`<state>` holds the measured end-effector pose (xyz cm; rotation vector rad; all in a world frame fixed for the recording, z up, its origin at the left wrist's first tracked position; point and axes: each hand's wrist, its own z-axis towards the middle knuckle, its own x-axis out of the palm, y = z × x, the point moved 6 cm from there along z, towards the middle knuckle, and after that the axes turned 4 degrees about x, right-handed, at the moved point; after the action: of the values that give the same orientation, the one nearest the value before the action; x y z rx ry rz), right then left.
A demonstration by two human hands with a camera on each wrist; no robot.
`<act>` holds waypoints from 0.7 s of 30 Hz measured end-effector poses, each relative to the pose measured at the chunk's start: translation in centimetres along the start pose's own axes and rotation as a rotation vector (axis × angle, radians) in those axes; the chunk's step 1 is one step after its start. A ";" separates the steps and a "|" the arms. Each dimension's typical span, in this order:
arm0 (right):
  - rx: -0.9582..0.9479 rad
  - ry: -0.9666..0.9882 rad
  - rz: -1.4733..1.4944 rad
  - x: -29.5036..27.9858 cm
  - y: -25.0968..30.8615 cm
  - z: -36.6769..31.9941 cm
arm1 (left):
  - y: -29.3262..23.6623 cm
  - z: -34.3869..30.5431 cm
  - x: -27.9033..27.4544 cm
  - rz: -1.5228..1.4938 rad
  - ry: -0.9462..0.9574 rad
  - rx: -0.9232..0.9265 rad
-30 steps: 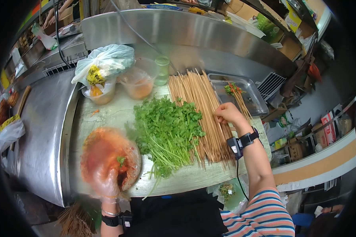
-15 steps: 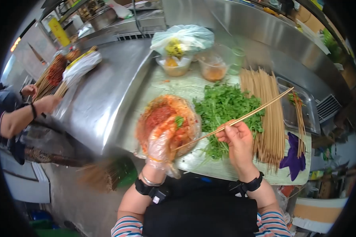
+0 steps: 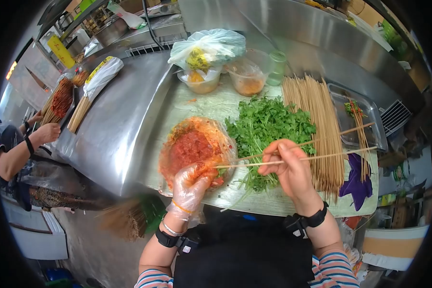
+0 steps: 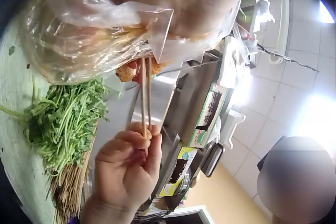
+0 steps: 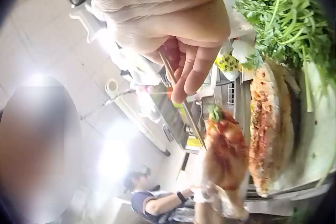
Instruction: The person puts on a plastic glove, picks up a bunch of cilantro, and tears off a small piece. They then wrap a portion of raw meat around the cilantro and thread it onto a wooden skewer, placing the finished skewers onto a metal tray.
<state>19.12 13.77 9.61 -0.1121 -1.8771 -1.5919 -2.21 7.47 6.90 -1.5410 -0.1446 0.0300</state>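
My left hand (image 3: 189, 187), in a clear plastic glove smeared red, is over the near edge of a plastic-lined bowl (image 3: 231, 144) of red, sauced food (image 3: 189, 150). Its fingers pinch a red-coated food piece (image 4: 127, 71) at the ends of two thin wooden skewers (image 3: 357, 150); the glove hides part of it. A small green leaf (image 5: 214, 112) shows there in the right wrist view. My bare right hand (image 3: 290, 168) pinches the skewers midway, their far ends spread apart. Leafy green herbs (image 3: 269, 122) lie behind my right hand.
A thick row of skewers (image 3: 317, 129) lies right of the herbs. Beyond are a metal tray (image 3: 380, 128) with filled skewers and a purple cloth-like piece (image 3: 355, 185). Plastic tubs (image 3: 249, 85) and a bag (image 3: 209, 45) stand behind. Another person's arm (image 3: 14, 151) is far left.
My right hand has come from the skewer row to my left hand with two skewers, which now spread apart. My left hand has drawn back toward the bowl's near edge. The head view has turned left.
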 end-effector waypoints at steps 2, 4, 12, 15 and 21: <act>0.004 -0.054 0.016 -0.6 0.2 0.5 | -0.7 -0.1 0.8 0.013 0.042 -0.012; 0.013 -0.054 0.027 -1.1 -0.1 0.7 | -0.7 -0.1 1.2 -0.015 0.047 -0.017; 0.072 -0.001 -0.106 -1.6 0.0 0.6 | -0.2 0.1 1.4 -0.110 0.028 -0.049; 0.074 0.006 -0.182 -1.3 0.5 0.5 | 0.6 0.3 1.1 -0.153 0.011 -0.093; 0.042 -0.030 -0.312 -0.4 1.1 0.1 | 1.0 0.6 1.1 -0.295 -0.022 -0.164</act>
<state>19.95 14.29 10.34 0.1851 -2.0252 -1.7604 -1.12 8.19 5.97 -1.6688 -0.3986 -0.2034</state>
